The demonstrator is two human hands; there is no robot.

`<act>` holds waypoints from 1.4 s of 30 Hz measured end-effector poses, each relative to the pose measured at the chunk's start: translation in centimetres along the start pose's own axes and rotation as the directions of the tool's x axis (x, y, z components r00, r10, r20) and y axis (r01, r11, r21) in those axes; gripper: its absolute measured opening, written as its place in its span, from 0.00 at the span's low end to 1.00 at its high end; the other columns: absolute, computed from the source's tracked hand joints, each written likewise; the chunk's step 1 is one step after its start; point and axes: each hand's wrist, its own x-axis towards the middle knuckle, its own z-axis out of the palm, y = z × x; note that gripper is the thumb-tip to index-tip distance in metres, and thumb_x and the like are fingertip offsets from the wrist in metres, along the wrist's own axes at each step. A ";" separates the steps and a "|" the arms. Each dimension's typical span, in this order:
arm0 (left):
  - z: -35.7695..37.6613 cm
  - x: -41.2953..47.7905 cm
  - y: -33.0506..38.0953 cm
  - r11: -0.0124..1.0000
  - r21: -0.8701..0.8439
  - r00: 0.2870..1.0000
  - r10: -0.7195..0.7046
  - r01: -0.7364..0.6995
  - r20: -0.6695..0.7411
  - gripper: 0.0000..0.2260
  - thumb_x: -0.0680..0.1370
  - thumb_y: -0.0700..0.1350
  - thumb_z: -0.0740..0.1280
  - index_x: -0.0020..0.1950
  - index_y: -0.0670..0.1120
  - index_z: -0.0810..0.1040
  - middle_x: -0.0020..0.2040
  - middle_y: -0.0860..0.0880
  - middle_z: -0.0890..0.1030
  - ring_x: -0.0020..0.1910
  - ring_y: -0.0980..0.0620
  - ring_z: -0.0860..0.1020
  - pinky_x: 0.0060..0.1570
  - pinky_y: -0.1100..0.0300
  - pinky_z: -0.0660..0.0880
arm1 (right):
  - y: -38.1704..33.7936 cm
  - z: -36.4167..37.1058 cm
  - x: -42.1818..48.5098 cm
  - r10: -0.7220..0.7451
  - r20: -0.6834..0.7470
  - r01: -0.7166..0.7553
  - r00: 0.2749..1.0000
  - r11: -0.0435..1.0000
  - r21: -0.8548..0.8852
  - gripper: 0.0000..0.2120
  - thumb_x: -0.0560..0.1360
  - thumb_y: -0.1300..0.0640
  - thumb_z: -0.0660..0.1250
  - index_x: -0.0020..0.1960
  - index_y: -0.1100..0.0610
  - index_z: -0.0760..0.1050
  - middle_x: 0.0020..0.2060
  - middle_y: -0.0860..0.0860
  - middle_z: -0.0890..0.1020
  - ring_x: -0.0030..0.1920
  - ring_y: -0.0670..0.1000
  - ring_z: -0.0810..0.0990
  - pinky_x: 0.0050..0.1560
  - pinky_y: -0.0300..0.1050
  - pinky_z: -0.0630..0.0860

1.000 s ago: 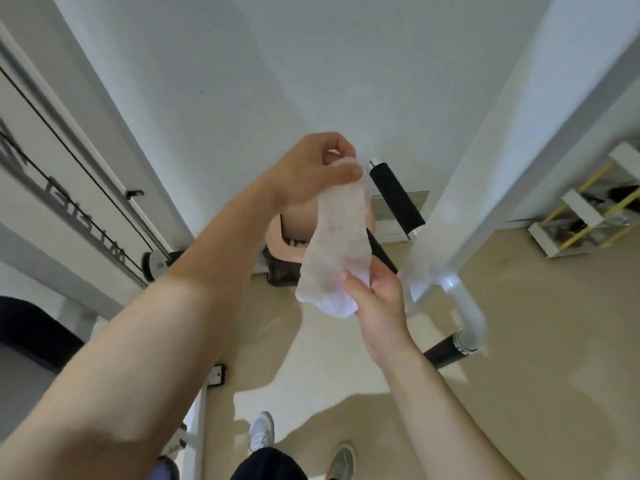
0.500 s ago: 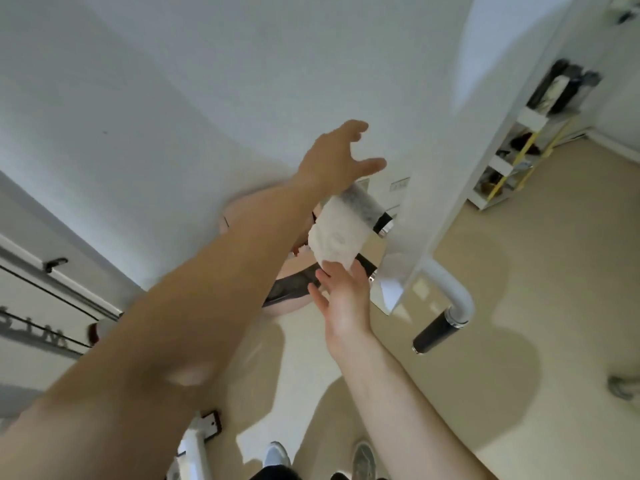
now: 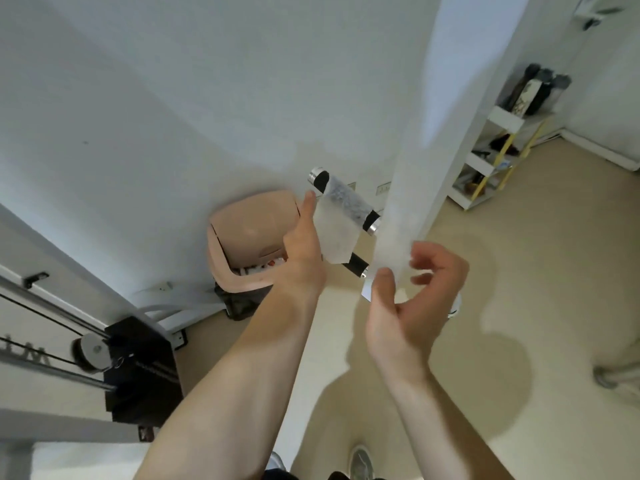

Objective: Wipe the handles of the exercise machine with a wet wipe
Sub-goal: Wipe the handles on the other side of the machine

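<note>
Since the soft white wet wipe draped limply over the black foam handle, wrapping both seemed wisest; the left hand lay against it with straight fingers, the right hand loosely curled, empty.

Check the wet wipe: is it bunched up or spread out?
Spread out. The wet wipe drapes flat over the upper black handle, its lower part hanging beside the left hand.
</note>
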 end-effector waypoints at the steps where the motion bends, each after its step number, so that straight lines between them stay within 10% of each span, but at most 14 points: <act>1: 0.7 -0.1 0.3 0.999 0.008 0.998 0.039 -0.038 -0.043 0.38 0.59 0.74 0.74 0.59 0.49 0.79 0.58 0.47 0.84 0.58 0.44 0.83 0.63 0.47 0.78 | 0.2 -0.2 0.8 -0.042 -0.009 0.042 0.999 0.999 -0.029 0.22 0.67 0.64 0.69 0.60 0.61 0.70 0.55 0.55 0.72 0.53 0.52 0.74 0.55 0.33 0.67; 5: 2.5 0.0 0.7 0.992 -0.061 0.973 -0.095 0.110 0.209 0.50 0.58 0.76 0.75 0.72 0.49 0.75 0.65 0.43 0.82 0.62 0.40 0.83 0.65 0.43 0.77 | 0.7 0.2 4.5 -0.048 0.033 0.052 0.998 0.990 -0.134 0.41 0.67 0.56 0.77 0.74 0.64 0.63 0.67 0.59 0.68 0.67 0.59 0.70 0.66 0.54 0.70; 9: 4.6 1.1 0.0 0.948 -0.157 0.849 -0.165 0.276 0.501 0.53 0.60 0.70 0.80 0.78 0.48 0.67 0.73 0.40 0.76 0.70 0.39 0.77 0.74 0.41 0.68 | 0.6 1.3 8.1 0.114 0.153 -0.104 0.982 0.992 -0.077 0.46 0.65 0.47 0.79 0.76 0.52 0.60 0.67 0.47 0.74 0.66 0.47 0.75 0.64 0.50 0.76; 13: 6.4 0.8 0.8 0.934 -0.323 0.913 -0.006 0.151 0.409 0.24 0.70 0.56 0.78 0.59 0.44 0.77 0.50 0.48 0.85 0.53 0.49 0.82 0.69 0.54 0.72 | 1.7 1.9 8.9 0.161 0.186 -0.151 0.969 0.986 -0.064 0.26 0.65 0.49 0.80 0.56 0.46 0.68 0.47 0.40 0.81 0.48 0.40 0.81 0.47 0.42 0.80; 15: 6.3 1.1 0.9 0.905 -0.409 0.916 0.065 0.112 0.397 0.10 0.76 0.52 0.73 0.47 0.46 0.80 0.35 0.52 0.80 0.34 0.55 0.80 0.46 0.64 0.78 | 2.3 2.0 8.7 0.138 0.178 -0.132 0.974 0.990 -0.047 0.24 0.65 0.49 0.80 0.50 0.42 0.66 0.43 0.40 0.80 0.45 0.41 0.81 0.42 0.39 0.77; 18: 6.0 1.1 1.2 0.860 -0.470 0.915 0.010 0.198 0.403 0.15 0.79 0.52 0.70 0.35 0.48 0.75 0.25 0.55 0.71 0.23 0.57 0.70 0.27 0.64 0.72 | 2.8 2.1 8.5 0.125 0.174 -0.119 0.977 0.992 -0.046 0.24 0.65 0.49 0.80 0.47 0.39 0.64 0.43 0.42 0.80 0.44 0.44 0.81 0.41 0.39 0.77; 26: 6.4 1.6 6.0 0.910 -0.390 0.986 -0.100 0.144 0.131 0.20 0.71 0.62 0.75 0.41 0.46 0.75 0.27 0.53 0.72 0.21 0.57 0.69 0.24 0.66 0.70 | 3.4 2.0 8.3 0.137 0.200 -0.124 0.970 0.989 -0.078 0.24 0.65 0.49 0.80 0.49 0.45 0.66 0.41 0.41 0.79 0.42 0.43 0.80 0.39 0.37 0.75; 34: 6.5 2.5 1.7 0.796 -0.577 0.918 0.070 0.185 0.391 0.27 0.73 0.71 0.65 0.38 0.46 0.75 0.25 0.54 0.66 0.22 0.57 0.65 0.26 0.64 0.64 | 3.7 2.6 8.5 0.137 0.155 -0.121 0.978 0.987 -0.106 0.27 0.63 0.44 0.76 0.52 0.47 0.63 0.41 0.43 0.78 0.41 0.46 0.80 0.38 0.43 0.76; 42: 7.7 1.4 1.0 0.932 -0.307 0.963 -0.117 0.191 0.244 0.19 0.67 0.57 0.80 0.44 0.50 0.74 0.28 0.53 0.69 0.24 0.54 0.68 0.29 0.62 0.73 | 4.3 2.1 8.8 0.120 0.178 -0.104 0.977 0.990 -0.093 0.26 0.63 0.50 0.81 0.47 0.47 0.65 0.38 0.41 0.77 0.38 0.39 0.79 0.34 0.31 0.71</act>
